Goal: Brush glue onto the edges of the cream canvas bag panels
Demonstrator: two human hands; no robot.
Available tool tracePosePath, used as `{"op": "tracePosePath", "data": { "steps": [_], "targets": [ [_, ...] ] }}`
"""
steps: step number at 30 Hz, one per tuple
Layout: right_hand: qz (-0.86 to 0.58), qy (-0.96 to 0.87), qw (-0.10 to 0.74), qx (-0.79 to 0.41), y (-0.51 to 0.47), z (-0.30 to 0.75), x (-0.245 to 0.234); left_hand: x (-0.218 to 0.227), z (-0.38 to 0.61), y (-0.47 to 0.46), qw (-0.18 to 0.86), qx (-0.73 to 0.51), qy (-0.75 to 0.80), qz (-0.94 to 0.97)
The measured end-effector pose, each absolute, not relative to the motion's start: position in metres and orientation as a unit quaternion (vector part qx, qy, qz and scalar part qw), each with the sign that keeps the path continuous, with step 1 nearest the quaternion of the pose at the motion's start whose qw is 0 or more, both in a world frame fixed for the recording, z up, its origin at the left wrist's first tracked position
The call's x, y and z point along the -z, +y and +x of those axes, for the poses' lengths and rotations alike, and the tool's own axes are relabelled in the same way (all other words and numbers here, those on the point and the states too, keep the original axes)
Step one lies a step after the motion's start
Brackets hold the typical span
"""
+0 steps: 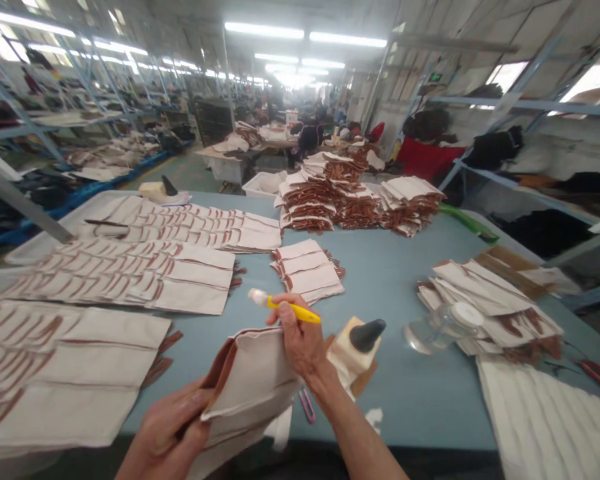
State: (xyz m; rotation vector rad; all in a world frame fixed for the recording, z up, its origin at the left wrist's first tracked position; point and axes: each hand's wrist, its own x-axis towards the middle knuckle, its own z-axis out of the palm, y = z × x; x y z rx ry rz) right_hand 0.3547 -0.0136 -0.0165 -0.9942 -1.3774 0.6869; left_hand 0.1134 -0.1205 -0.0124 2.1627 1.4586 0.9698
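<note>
My left hand point(167, 423) is closed on the edge of a folded off-white fabric piece point(253, 383) with a brown inner side, holding it tilted over the table's front edge. Its top gapes, so the brown layer shows. My right hand point(303, 337) grips a yellow-handled brush point(305, 312) with a whitish tip pointing left, above the top of the piece. The lower part of that hand overlaps the fabric; whether it presses on it I cannot tell. Beside my right wrist is a cream block-shaped container with a black cone point(367, 335). A pink clip-like item point(307, 405) lies below the wrist.
Overlapping rows of off-white pieces point(200, 277) cover the table's left. Tall brown-and-white stacks point(310, 193) stand at the back, a small stack point(310, 270) mid-table. At right are a clear jar point(443, 328), more pieces point(485, 293) and white ribbed fabric point(550, 420).
</note>
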Motion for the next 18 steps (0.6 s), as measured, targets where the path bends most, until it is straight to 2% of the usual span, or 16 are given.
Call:
{"op": "tracePosePath", "data": {
  "steps": [2, 6, 8, 12, 14, 16, 18],
  "targets": [
    [-0.449, -0.596, 0.599, -0.291, -0.023, 0.333, 0.016, 0.015, 0.097, -0.127, 0.177, -0.355, 0.539, 0.743],
    [-0.490, -0.600, 0.604, -0.190, -0.041, 0.306, 0.012, 0.017, 0.074, -0.127, 0.177, -0.328, 0.574, 0.729],
    [-0.487, -0.617, 0.597, -0.161, -0.047, 0.297, 0.010, 0.016, 0.071, -0.126, 0.134, -0.336, 0.587, 0.724],
    [-0.469, -0.643, 0.591, -0.129, -0.060, 0.284, 0.007, 0.003, 0.077, -0.128, -0.018, -0.366, 0.608, 0.705],
    [-0.459, -0.645, 0.599, -0.123, -0.066, 0.279, 0.006, -0.009, 0.081, -0.130, -0.044, -0.370, 0.600, 0.708],
    [-0.446, -0.647, 0.608, -0.117, -0.073, 0.275, 0.005, -0.020, 0.083, -0.133, -0.004, -0.376, 0.585, 0.719],
    [-0.431, -0.652, 0.613, -0.116, -0.079, 0.271, 0.005, -0.025, 0.078, -0.135, 0.101, -0.365, 0.582, 0.719]
  ]
}}
